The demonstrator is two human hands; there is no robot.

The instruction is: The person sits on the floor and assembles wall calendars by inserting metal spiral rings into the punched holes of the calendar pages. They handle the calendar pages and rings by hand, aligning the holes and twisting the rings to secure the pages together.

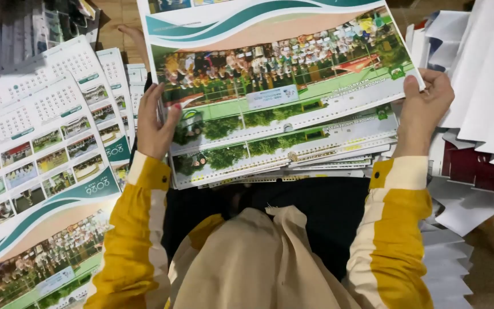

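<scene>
Far left: a fanned row of printed calendar sheets (41,149) lies flat, overlapping; about five edges show, exact count unclear. Next, the left hand (156,127) sits at the left edge of the top calendar sheet (275,63), fingers curled over the edge, thumb side pinching it along with what looks like a thin metal piece, hard to tell. That top sheet is lifted slightly off the stack of calendars (281,154) on the person's lap, roughly five or six layers visible, some with wire binding along the near edge. The right hand (427,100) pinches the sheet's right corner, thumb on top. Far right: loose white paper sheets (481,86) piled, too many to count.

Risk, judging from this: the sheet could bend or crease between two edge grips, and the uneven stack may slide off the lap.
</scene>
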